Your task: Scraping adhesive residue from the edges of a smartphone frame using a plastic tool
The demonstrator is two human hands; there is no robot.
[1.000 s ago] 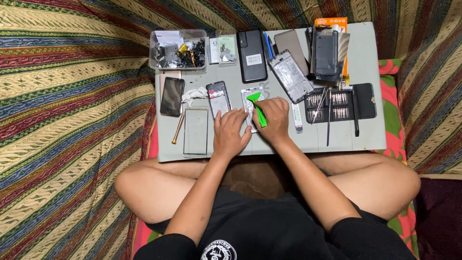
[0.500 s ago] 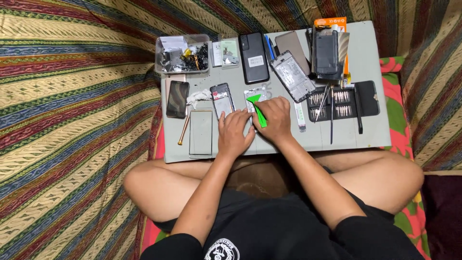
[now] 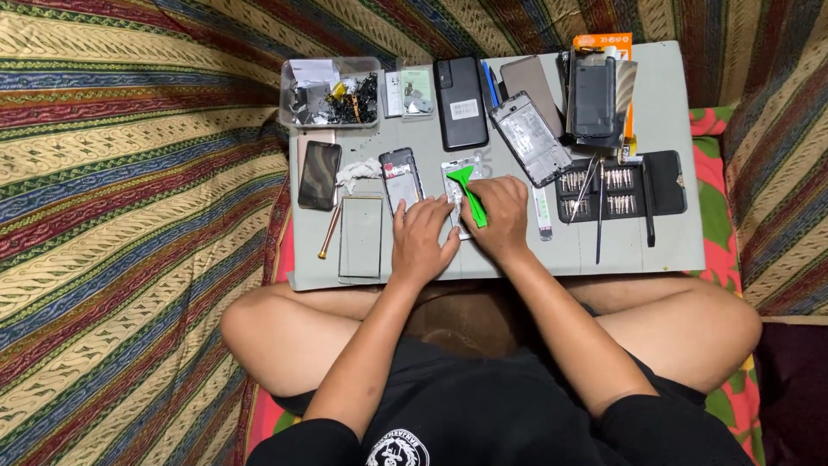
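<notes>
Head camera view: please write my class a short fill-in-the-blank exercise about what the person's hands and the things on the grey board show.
1. The right hand holds a flat pry tool whose colour is ____.
2. The left hand rests on the grey ____, beside the opened phone.
3. The clear box of small parts stands at the board's far ____ corner.
4. The black case of screwdriver bits lies to the ____ of the right hand.

Missing words: green; board; left; right

Black phone [image 3: 460,103], parts tray [image 3: 330,91]
</notes>
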